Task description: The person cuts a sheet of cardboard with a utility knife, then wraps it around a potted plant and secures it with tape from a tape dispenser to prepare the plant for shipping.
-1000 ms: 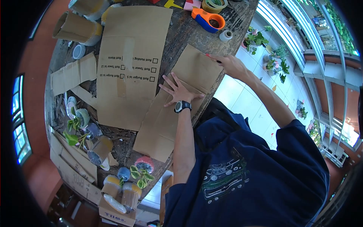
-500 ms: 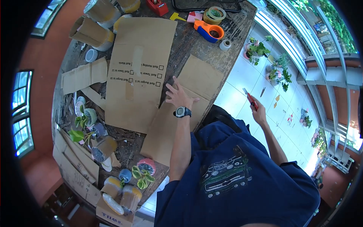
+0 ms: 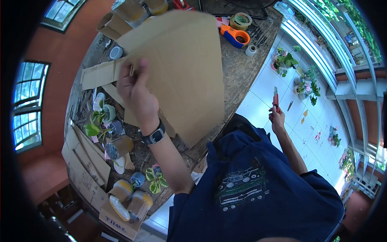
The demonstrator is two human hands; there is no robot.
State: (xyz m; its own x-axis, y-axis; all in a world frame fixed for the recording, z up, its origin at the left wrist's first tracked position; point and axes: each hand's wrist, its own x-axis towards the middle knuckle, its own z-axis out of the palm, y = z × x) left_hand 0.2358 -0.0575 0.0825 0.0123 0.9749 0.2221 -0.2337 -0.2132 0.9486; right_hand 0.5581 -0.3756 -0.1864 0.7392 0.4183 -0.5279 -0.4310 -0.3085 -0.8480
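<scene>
Cardboard sheet, large and plain on the side facing us, spans the middle of our worn wooden table, slightly blurred along its upper left edge. Our left hand, wearing a black watch, is over the sheet's left side with fingers partly curled and thumb raised; we cannot tell whether it grips the cardboard. Well to the right of the sheet, above the tiled floor, our right hand is closed round a red cutter, blade out and pointing away from us. Just beyond the sheet's upper right edge we have an orange and blue tape dispenser, tape rolls and a white spool. Left of the sheet lie a round white lid and a cardboard strip; small potted plants stand to its lower left.
</scene>
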